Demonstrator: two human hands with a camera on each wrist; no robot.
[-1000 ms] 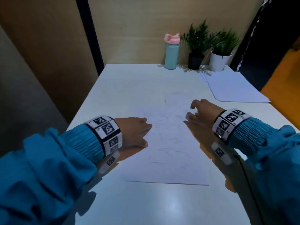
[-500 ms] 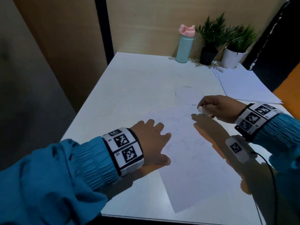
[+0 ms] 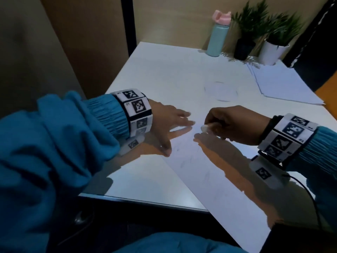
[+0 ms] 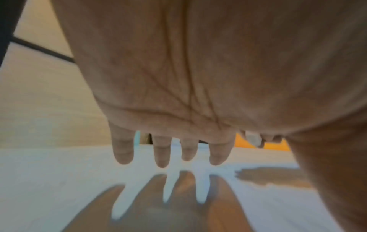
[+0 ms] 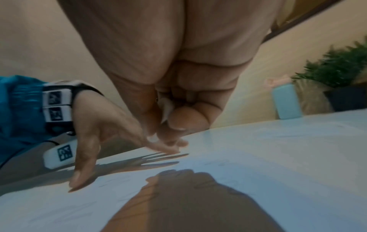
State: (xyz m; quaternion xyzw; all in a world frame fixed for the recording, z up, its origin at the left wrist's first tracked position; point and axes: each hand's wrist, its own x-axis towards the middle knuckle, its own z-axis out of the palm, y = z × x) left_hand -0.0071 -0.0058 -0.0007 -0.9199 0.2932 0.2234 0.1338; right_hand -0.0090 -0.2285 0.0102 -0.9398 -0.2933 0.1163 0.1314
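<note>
My left hand [image 3: 169, 123] lay fingers straight and spread, thumb tip on the pencilled sheet of paper [image 3: 218, 179]. My right hand [image 3: 235, 125] was curled round a small white eraser [image 3: 205, 128], pinched low over the sheet's far end on the white table [image 3: 164, 73]; contact unclear.

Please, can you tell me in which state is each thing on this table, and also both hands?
sheet of paper: flat, faint pencil marks, near corner hangs over the table edge.
eraser: pinched by the right hand, over the sheet.
left hand: fingers straight, spread, at the sheet's edge.
bottle: upright, lid on.
black-pot plant: upright.
white-pot plant: upright.
paper stack: lying flat.
</note>
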